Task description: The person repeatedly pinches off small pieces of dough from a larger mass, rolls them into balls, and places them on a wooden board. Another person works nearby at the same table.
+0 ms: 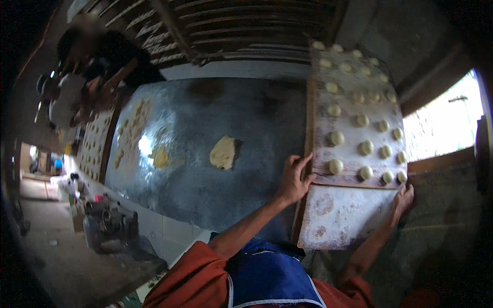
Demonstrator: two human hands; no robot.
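Observation:
My left hand (295, 179) grips the front left corner of a pale board (349, 138) dotted with several round dough balls (336, 138). My right hand (401, 200) holds the same board by its front right corner. A second pale, stained board (344, 215), with no dough on it, lies beneath and shows toward me. To the left, on the dark worktop (257, 118), lie a flattened dough lump (222, 153) and a smaller yellowish piece (160, 157) among smears of flour.
Co-workers (102, 66) stand at the upper left beside another board of dough balls (92, 143). Machinery and containers (110, 220) stand at the lower left. A bright window opening (441, 118) is at the right, and wooden slats (236, 25) span the top.

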